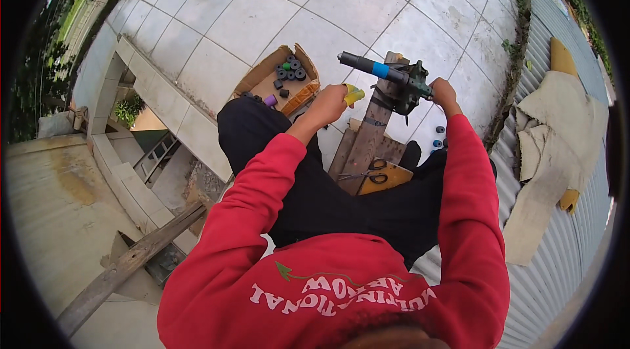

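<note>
My left hand is closed around a yellow piece, soft-looking, its exact kind unclear. This hand is beside the cardboard box, left of a dark green hand-cranked device. That device is fixed to the far end of a wooden plank. A black tube with a blue band sticks out of it toward the far left. At the device's right side, my right hand is closed on what looks like its crank handle, mostly hidden by the fingers. Black-handled scissors lie on the plank's near end.
An open cardboard box holds several black rolls, a green one and a purple one. Small blue-ended rolls lie on the tiled floor at right. Corrugated metal sheeting with beige cloth runs along the right.
</note>
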`<move>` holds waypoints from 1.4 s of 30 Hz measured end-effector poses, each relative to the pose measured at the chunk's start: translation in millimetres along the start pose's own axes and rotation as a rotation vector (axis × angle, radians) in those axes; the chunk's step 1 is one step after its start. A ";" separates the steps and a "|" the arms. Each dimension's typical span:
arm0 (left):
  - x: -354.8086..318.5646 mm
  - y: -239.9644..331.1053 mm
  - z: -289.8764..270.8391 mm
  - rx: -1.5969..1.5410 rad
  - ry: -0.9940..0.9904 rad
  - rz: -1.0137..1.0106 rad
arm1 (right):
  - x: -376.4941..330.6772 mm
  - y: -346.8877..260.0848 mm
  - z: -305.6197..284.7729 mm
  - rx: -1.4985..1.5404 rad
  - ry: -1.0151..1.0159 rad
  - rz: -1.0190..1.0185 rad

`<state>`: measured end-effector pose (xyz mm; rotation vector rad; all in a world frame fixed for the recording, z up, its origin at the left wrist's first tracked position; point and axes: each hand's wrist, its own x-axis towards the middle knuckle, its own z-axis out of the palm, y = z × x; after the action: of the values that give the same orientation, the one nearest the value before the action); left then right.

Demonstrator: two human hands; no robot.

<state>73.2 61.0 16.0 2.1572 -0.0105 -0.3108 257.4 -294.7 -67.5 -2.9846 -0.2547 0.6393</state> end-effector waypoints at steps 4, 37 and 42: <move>-1.5 3.0 -0.8 0.024 -0.009 -0.022 | 5.5 -3.5 -12.8 0.016 0.015 0.040; 9.1 -8.7 14.4 0.086 -0.007 0.083 | -232.3 -60.3 -183.3 0.128 0.257 -0.012; 6.9 -2.1 10.7 0.098 -0.016 0.073 | -248.3 -50.4 -146.9 0.177 -0.012 -0.072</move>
<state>77.2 52.6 7.0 2.2452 -0.1152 -0.2908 87.4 -295.5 170.9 -2.7902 -0.2889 0.6370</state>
